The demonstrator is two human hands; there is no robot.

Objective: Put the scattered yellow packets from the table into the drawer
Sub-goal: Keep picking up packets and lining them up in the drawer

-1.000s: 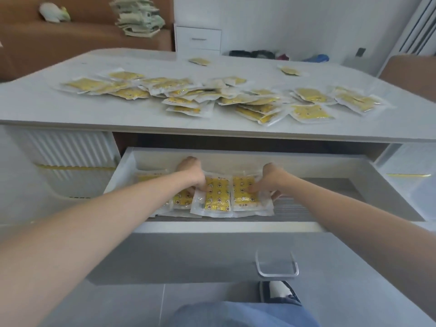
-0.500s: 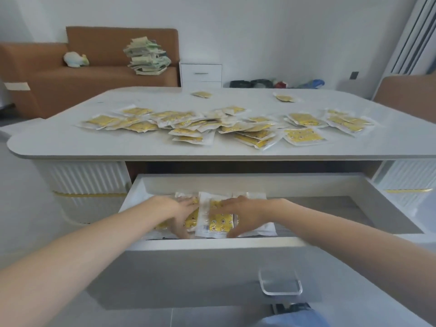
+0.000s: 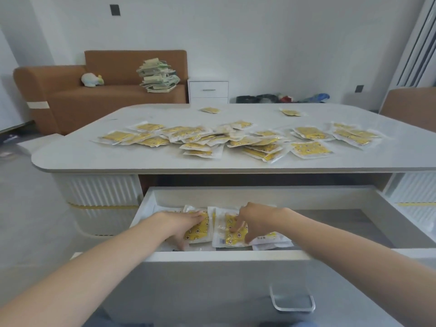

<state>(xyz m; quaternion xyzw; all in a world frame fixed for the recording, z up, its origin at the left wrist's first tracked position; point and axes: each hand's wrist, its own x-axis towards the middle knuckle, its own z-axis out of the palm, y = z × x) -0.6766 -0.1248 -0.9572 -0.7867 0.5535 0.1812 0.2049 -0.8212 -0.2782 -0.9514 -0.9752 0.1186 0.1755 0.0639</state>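
Note:
The white drawer [image 3: 212, 254] under the table is pulled out toward me. Several yellow packets in clear wrappers lie at its left end. My left hand [image 3: 179, 224] lies over the left packet [image 3: 198, 232], fingers stretched across its top and thumb down at its near edge. My right hand [image 3: 256, 219] rests its fingertips on the neighbouring packet [image 3: 227, 237], with more packets [image 3: 271, 239] under its palm side. Many scattered yellow packets [image 3: 212, 138] cover the middle of the table top [image 3: 94, 156], with two lone packets [image 3: 210, 110] farther back.
The drawer's right half [image 3: 342, 223] shows a bare grey bottom. A clear handle [image 3: 292, 300] sticks out of the drawer front. Behind the table stand a brown sofa [image 3: 70, 97] with a paper stack [image 3: 158, 76], a small white cabinet [image 3: 208, 90] and a brown chair [image 3: 410, 107] at right.
Both hands have slid from the drawer's back toward its front edge, drawing the packets together. The camera has tilted up, showing more of the room.

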